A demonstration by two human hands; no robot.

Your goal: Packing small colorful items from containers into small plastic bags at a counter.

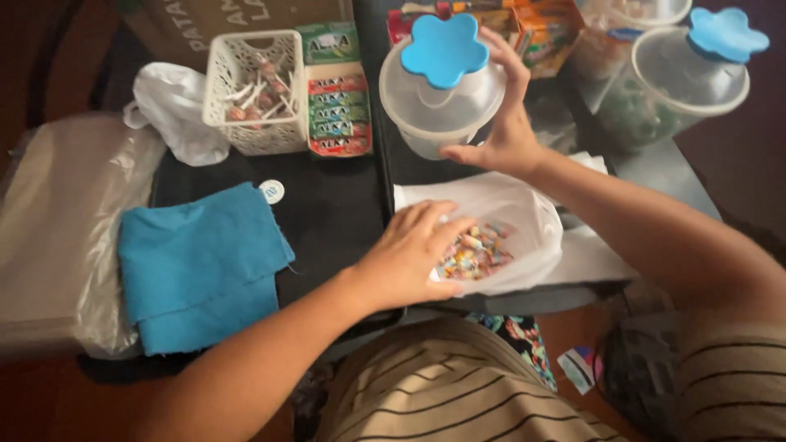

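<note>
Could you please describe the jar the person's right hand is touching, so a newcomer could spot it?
On the dark table, look behind the white bag of sweets. The right hand rests on a clear plastic jar. Unlike the jar at the far right, it looks empty.

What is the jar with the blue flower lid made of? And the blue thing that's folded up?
The jar looks like clear plastic: you can see through its glossy wall. Its lid seems smooth, solid blue plastic. The cloth looks like soft woven fabric, matte, folded, with frayed edges.
</note>
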